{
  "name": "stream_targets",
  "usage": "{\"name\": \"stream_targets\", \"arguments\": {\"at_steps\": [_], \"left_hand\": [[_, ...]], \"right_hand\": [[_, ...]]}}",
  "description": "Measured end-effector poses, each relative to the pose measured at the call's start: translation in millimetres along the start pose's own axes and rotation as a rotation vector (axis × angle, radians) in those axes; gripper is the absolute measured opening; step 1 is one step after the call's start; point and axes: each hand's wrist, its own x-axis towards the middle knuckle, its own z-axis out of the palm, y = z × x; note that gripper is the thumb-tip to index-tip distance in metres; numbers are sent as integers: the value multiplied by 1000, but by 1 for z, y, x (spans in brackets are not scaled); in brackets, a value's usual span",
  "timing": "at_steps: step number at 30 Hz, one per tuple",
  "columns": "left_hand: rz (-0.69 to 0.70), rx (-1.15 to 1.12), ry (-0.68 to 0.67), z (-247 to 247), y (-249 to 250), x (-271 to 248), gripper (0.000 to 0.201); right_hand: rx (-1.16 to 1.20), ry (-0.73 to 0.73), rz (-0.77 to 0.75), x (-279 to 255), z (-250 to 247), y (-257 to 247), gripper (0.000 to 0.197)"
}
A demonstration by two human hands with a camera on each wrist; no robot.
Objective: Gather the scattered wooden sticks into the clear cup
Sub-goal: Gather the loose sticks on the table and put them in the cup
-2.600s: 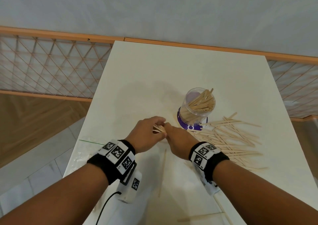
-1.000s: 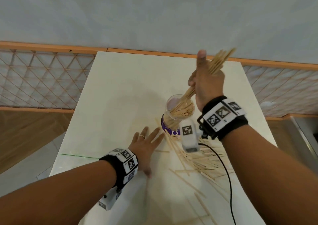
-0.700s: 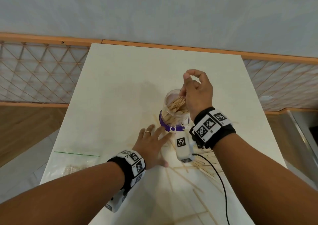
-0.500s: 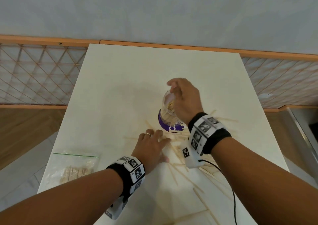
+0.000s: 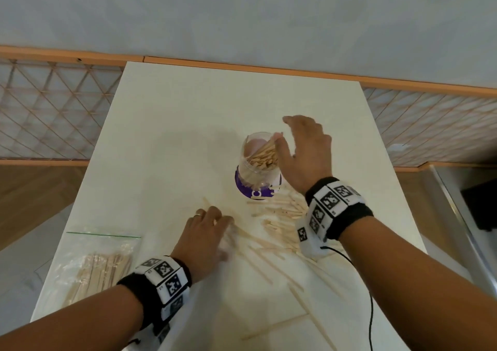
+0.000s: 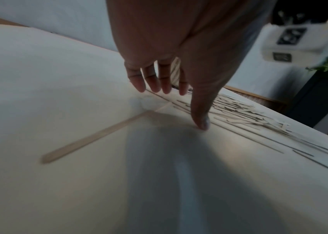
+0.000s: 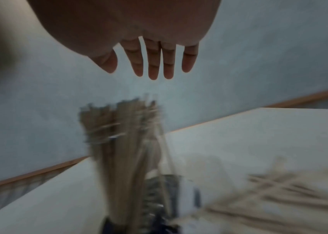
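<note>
The clear cup (image 5: 257, 166) with a purple band at its base stands mid-table, packed with wooden sticks (image 5: 265, 156); the right wrist view shows the cup (image 7: 131, 152) blurred. My right hand (image 5: 304, 149) hovers open just right of and above the rim, fingers straight, holding nothing. Scattered sticks (image 5: 279, 221) lie in a loose pile in front of the cup. My left hand (image 5: 208, 232) lies flat on the table (image 5: 174, 125) at the pile's left edge, fingers spread; its thumb presses beside a stick (image 6: 97, 135) in the left wrist view.
A zip bag (image 5: 94, 264) holding more sticks lies at the table's near left corner. A few single sticks (image 5: 274, 329) lie near the front edge. A black cable (image 5: 369, 305) hangs from my right wrist. A lattice rail and wall run behind the table.
My right hand lowered a bundle of sticks into the cup, let go and opened beside the rim. My left hand stayed flat on the table, sliding slightly nearer.
</note>
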Motion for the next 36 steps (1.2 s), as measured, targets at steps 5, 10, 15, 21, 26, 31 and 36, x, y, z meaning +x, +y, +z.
{"name": "stream_targets", "arguments": {"at_steps": [5, 10, 15, 21, 26, 31, 36], "left_hand": [[-84, -168, 19, 2, -23, -13, 24], [-6, -238, 23, 9, -12, -15, 17], [58, -224, -29, 15, 16, -15, 12], [-138, -71, -148, 9, 14, -54, 71], [-87, -54, -246, 22, 18, -81, 91], [114, -39, -276, 46, 52, -78, 89], [188, -187, -89, 53, 67, -51, 38]], "right_hand": [[-249, -513, 410, -67, -15, 102, 64], [-191, -576, 461, -123, -7, 115, 47], [-77, -556, 326, -151, 4, 71, 40], [-77, -646, 89, -207, -37, 59, 96], [-106, -905, 49, -250, -39, 67, 93], [101, -699, 137, -235, -9, 60, 46], [114, -613, 54, -211, 17, 41, 33]]}}
